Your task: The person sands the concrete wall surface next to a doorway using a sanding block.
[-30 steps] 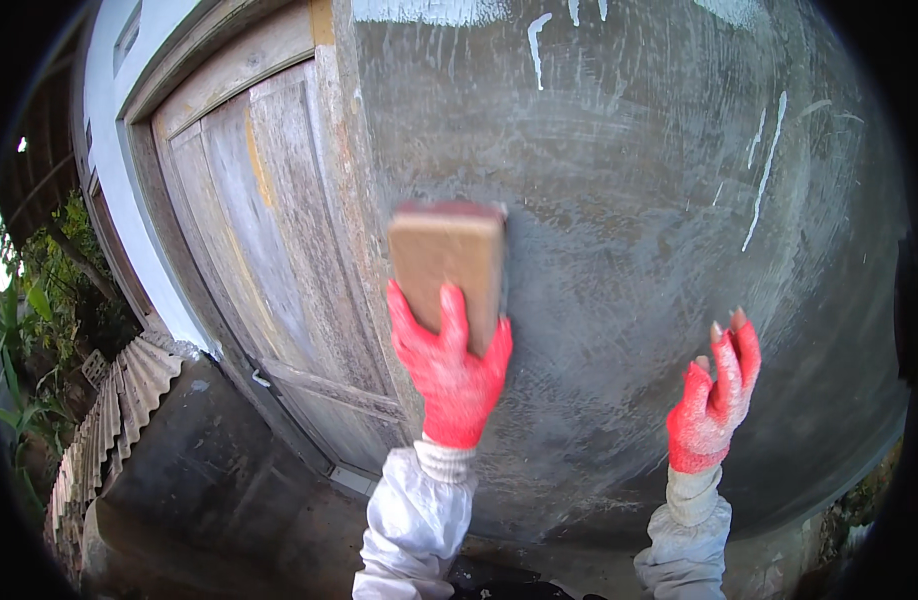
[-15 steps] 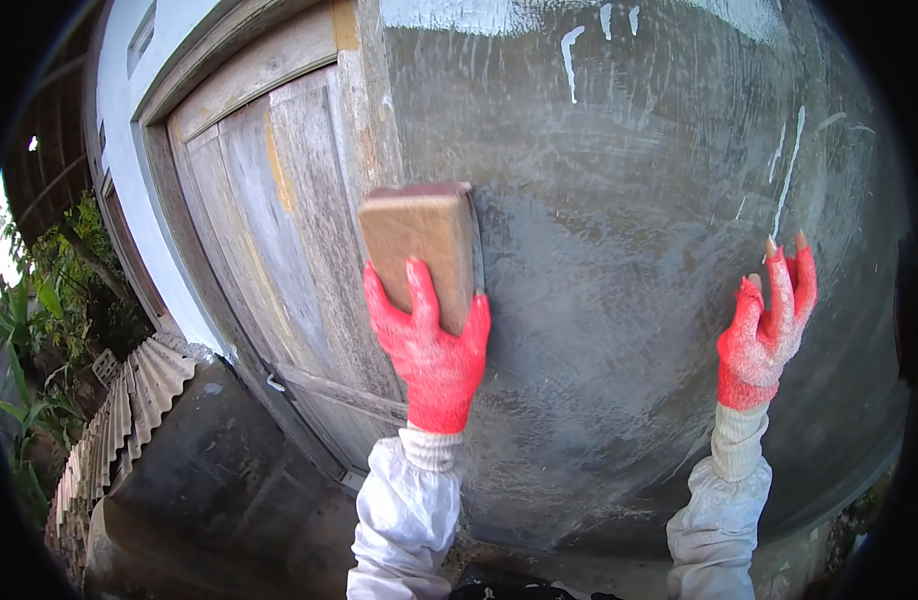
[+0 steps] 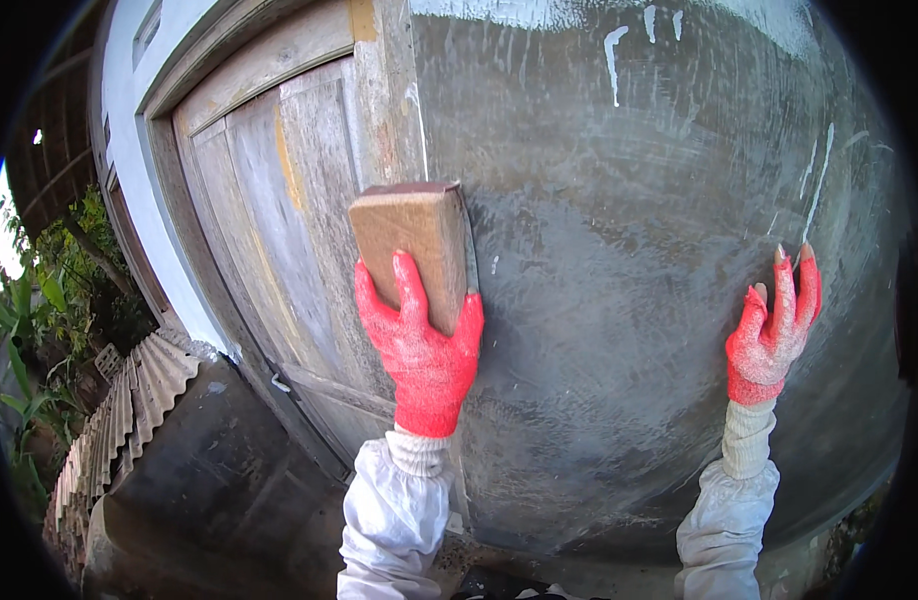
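Observation:
My left hand (image 3: 424,350), in a red-coated glove, is wrapped round a wooden sanding block (image 3: 409,235). The block has a reddish-brown upper edge, and its hidden underside faces the wall where the door frame (image 3: 387,110) meets grey plaster. Farther right, my right hand (image 3: 774,330) wears a similar glove with bare fingertips showing. Its fingers are apart and hold nothing. They rest at the grey wall (image 3: 599,330), by the lower end of a white paint drip (image 3: 819,185); firm contact is hard to make out.
A weathered wooden door (image 3: 279,200) stands left of the plaster. Corrugated roofing sheets (image 3: 149,390) lean over a low dark wall (image 3: 219,440) at lower left, with green plants (image 3: 59,290) beyond. White paint (image 3: 509,10) covers the wall's top.
The view has shifted, so the wall appears farther right. My left hand has moved the sanding block leftward across the wall toward the door frame. My right hand sits slightly left along the wall.

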### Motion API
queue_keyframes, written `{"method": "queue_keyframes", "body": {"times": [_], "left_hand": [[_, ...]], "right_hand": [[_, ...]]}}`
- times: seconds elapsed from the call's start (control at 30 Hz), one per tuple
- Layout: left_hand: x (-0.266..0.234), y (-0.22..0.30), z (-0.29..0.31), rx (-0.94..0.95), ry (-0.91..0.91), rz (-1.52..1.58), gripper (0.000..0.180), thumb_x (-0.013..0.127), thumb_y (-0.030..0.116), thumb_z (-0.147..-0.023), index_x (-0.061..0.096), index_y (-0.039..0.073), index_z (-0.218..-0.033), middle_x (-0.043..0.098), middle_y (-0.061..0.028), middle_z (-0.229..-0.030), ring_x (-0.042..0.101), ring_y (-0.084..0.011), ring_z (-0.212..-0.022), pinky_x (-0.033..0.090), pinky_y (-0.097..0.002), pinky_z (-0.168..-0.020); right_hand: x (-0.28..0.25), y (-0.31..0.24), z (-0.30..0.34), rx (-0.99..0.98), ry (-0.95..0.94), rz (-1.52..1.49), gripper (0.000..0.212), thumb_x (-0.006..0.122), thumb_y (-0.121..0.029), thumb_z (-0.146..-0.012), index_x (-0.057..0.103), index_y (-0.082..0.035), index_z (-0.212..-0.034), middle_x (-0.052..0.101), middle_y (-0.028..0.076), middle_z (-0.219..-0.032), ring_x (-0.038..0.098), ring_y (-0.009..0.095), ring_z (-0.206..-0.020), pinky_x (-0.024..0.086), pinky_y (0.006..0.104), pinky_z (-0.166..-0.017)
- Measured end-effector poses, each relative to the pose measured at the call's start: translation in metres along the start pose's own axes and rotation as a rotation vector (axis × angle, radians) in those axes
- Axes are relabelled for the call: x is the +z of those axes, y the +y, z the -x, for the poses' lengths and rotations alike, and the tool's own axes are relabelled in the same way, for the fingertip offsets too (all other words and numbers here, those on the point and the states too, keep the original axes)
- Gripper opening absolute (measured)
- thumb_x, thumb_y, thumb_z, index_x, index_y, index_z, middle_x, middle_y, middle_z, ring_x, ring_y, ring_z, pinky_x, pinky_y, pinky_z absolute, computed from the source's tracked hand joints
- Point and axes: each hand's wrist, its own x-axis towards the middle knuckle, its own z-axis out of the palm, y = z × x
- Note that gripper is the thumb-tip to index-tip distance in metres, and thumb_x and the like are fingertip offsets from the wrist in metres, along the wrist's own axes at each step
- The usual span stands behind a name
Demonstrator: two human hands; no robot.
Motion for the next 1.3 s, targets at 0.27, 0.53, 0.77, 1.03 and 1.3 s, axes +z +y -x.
{"method": "queue_keyframes", "body": {"times": [0.27, 0.53, 0.77, 1.03, 1.3], "left_hand": [[-0.017, -0.007, 0.138, 0.131, -0.146, 0.073, 0.103, 0.091, 0.026, -0.067, 0.034, 0.022, -0.152, 0.037, -0.0377, -0.14, 0.05, -0.0565, -0.116, 0.046, -0.0627, -0.089], [-0.005, 0.013, -0.031, 0.147, -0.018, 0.035, 0.096, 0.087, 0.024, -0.074, 0.036, 0.01, -0.155, 0.027, -0.037, -0.153, 0.037, -0.057, -0.136, 0.037, -0.06, -0.109], [-0.005, -0.028, 0.176, 0.04, -0.139, 0.129, 0.096, 0.091, 0.023, -0.067, 0.038, 0.022, -0.147, 0.04, -0.0351, -0.141, 0.053, -0.0542, -0.116, 0.049, -0.0602, -0.087], [-0.002, -0.027, 0.129, 0.026, -0.083, 0.004, 0.103, 0.091, 0.027, -0.069, 0.032, 0.018, -0.154, 0.031, -0.0391, -0.149, 0.044, -0.0567, -0.128, 0.043, -0.063, -0.099], [0.0, -0.025, 0.155, 0.024, -0.08, 0.072, 0.103, 0.09, 0.024, -0.071, 0.03, 0.029, -0.155, 0.04, -0.0326, -0.143, 0.053, -0.0509, -0.118, 0.049, -0.0578, -0.091]], "right_hand": [[-0.001, -0.002, -0.005, -0.008, -0.001, 0.013, 0.052, 0.065, 0.004, -0.086, 0.063, -0.007, -0.137, 0.05, 0.019, -0.15, 0.047, 0.036, -0.137, 0.04, 0.0432, -0.113], [-0.002, -0.005, 0.001, -0.02, -0.03, 0.059, 0.052, 0.065, 0.003, -0.087, 0.063, -0.007, -0.138, 0.051, 0.017, -0.149, 0.047, 0.036, -0.137, 0.041, 0.0423, -0.112], [0.001, -0.004, -0.008, -0.016, 0.005, 0.063, 0.051, 0.065, 0.003, -0.088, 0.064, -0.008, -0.138, 0.052, 0.016, -0.149, 0.048, 0.034, -0.136, 0.041, 0.0409, -0.112], [0.005, -0.006, 0.0, -0.051, -0.032, 0.092, 0.051, 0.066, 0.002, -0.088, 0.065, -0.011, -0.137, 0.054, 0.014, -0.147, 0.049, 0.033, -0.135, 0.041, 0.0409, -0.112], [0.003, -0.006, -0.006, -0.067, 0.002, 0.122, 0.048, 0.067, 0.001, -0.088, 0.066, -0.01, -0.135, 0.056, 0.014, -0.145, 0.051, 0.033, -0.132, 0.042, 0.0407, -0.111]]}}
